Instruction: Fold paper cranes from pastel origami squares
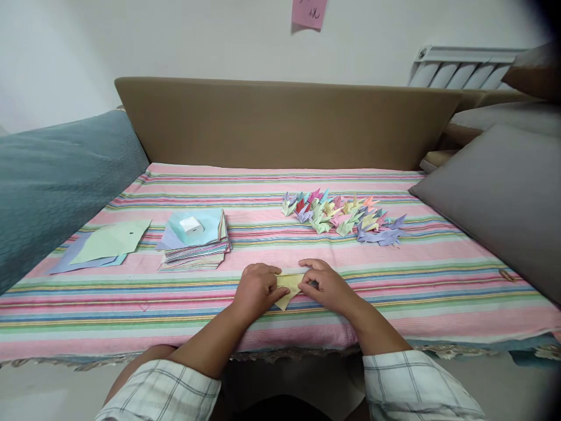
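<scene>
Yellow paper (287, 283), right of paper stack (202, 250): likely light, tearable, best edge-held; left hand (257, 289) and right hand (326, 285) pinch it narrowly.

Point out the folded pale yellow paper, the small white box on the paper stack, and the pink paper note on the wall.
Folded pale yellow paper (291, 281): head view, its upper middle.
Small white box (190, 223): head view, its top face.
Pink paper note (308, 14): head view, its visible middle.

Single head-worn view from near the striped cloth (258, 234), forward and down
</scene>
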Demonstrator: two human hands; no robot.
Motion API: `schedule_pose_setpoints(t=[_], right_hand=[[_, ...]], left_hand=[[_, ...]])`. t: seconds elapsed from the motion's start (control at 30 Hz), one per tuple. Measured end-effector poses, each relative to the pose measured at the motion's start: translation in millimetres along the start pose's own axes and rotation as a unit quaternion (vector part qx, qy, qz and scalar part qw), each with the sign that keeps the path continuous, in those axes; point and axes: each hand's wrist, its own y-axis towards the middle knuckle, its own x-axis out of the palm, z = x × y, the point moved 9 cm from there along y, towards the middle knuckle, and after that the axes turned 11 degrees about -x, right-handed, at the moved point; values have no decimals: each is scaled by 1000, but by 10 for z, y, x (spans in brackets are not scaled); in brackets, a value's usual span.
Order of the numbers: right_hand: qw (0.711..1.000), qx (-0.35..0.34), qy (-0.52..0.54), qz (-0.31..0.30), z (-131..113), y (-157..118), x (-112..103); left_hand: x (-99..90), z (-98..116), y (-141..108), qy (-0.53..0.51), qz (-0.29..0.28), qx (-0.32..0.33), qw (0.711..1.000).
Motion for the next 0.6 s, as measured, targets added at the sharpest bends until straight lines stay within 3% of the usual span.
schedule_pose_setpoints(t=[0.6], right_hand=[[998,13,-59,28,-45,28,45]], left_hand=[[25,50,-9,91,2,11,996]])
